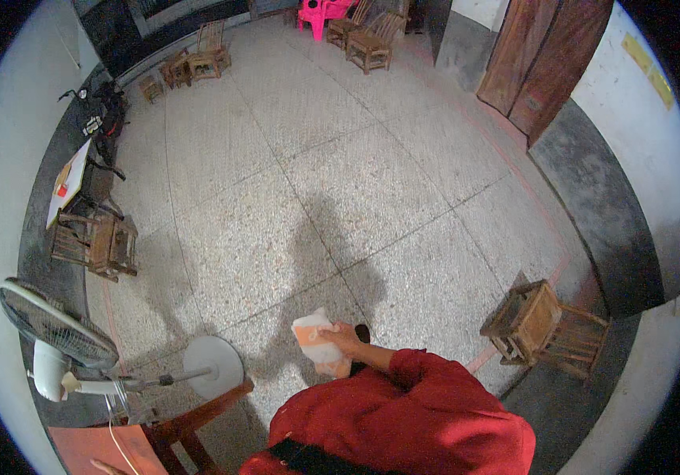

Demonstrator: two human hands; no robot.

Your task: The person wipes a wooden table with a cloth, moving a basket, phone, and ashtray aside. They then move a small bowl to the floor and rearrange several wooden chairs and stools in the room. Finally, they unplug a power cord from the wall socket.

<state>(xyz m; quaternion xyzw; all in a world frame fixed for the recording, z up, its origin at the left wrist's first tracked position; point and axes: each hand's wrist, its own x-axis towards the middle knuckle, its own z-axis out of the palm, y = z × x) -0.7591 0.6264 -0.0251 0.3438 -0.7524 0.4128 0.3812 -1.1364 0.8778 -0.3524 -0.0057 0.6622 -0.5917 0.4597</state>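
My right hand (341,339) grips a soft white and orange packet (311,339) in front of my red shirt (399,415). The thumb lies across the packet's face, and the packet hangs above the speckled floor (245,196). At the lower left edge, a few fingertips (107,466), apparently of my left hand, show over an orange-red flat surface (102,445). The rest of that hand is cut off by the frame. A pale cord (119,439) runs across the same surface, close to the fingertips.
A pedestal fan (57,323) leans into view at left, its round base (214,365) beside a dark wooden frame (197,427). Wooden chairs stand at right (539,323), left (99,243) and back (369,44). A pink plastic stool (319,15) stands far back, and a wooden door (545,65) at right.
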